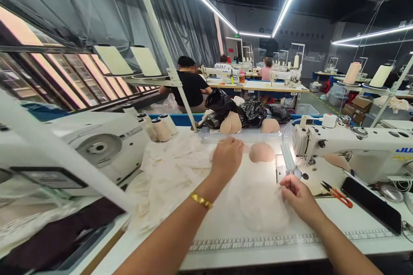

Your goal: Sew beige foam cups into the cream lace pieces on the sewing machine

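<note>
My left hand (227, 157), a gold bracelet at its wrist, reaches over the middle of the table with its fingers curled downward. Bits of beige show on either side of it, but what the fingertips hold is hidden. A rounded beige cup pad (262, 153) lies just right of that hand. Below the pad, a thin white fabric piece (264, 206) lies flat on the table. My right hand (295, 193) pinches this fabric's right edge, close to the needle area of the white sewing machine (355, 142).
Crumpled cream fabric (174, 176) spreads at left, with thread cones (161, 129) behind it. More beige pads (231, 123) and black plastic bags (253, 114) are at the back. Orange thread snips (338, 195) and a phone (371, 204) lie at right. A person (190, 86) sits ahead.
</note>
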Demonstrator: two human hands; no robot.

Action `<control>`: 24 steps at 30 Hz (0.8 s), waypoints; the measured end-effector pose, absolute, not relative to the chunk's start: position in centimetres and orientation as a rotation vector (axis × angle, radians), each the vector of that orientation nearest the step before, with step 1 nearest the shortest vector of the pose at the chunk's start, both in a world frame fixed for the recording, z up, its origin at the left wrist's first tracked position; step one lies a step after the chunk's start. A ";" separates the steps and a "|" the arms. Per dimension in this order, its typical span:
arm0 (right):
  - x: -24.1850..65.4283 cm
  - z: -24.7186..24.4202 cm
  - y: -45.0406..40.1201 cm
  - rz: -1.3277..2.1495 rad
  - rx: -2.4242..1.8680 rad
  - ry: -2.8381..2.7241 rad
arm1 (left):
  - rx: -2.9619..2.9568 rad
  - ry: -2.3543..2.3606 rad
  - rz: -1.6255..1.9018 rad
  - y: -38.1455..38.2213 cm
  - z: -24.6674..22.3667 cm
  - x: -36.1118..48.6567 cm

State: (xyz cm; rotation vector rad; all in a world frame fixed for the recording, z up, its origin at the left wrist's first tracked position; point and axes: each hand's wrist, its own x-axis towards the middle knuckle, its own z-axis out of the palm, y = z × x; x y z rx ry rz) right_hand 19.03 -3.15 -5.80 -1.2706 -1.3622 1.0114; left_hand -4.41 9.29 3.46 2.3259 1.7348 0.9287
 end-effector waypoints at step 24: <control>18.8 -4.0 -6.4 0.763 -1.140 -1.590 | 2.072 0.644 0.140 1.3 3.4 -1.8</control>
